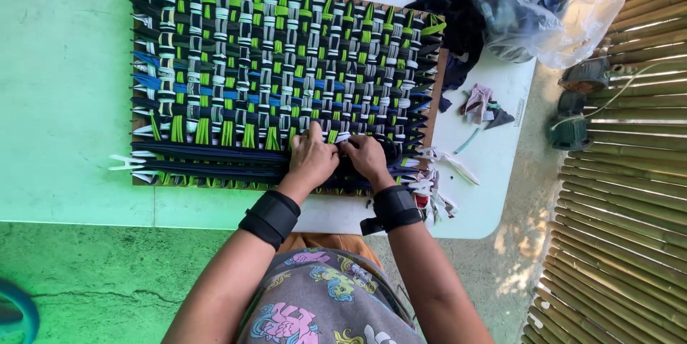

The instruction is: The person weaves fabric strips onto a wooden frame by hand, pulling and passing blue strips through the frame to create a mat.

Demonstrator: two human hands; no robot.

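Where the pale tabletop [71,86] meets the bamboo fence [630,194], a clear plastic bag [565,7] slumps at the far right corner, stuffed with dark and bluish fabric scraps whose exact kinds cannot be told through the film. Just beside the bag, a heap of black cloth [454,22] spills onto the tabletop, and a few loose pink and grey scraps [481,104] lie a little nearer.

A wooden weaving frame [438,108] takes up the middle of the tabletop, filled with a mat of woven strips [286,65] in green, black, white and blue. The near rows are mostly dark navy strips running sideways, and loose white strip ends [436,172] hang off the frame's right near corner.

Both hands sit together at the near edge of the weave, almost touching each other. The left hand [313,158] is curled, its fingertips pinching a strip at the boundary between the green-and-white rows and the dark rows. The right hand [366,156] is likewise clenched on the same spot, gripping the dark strips just beside a white one. Each forearm wears a black wrist strap [270,216]. The weave lies directly beneath and beyond the fingers, spreading away from the person.
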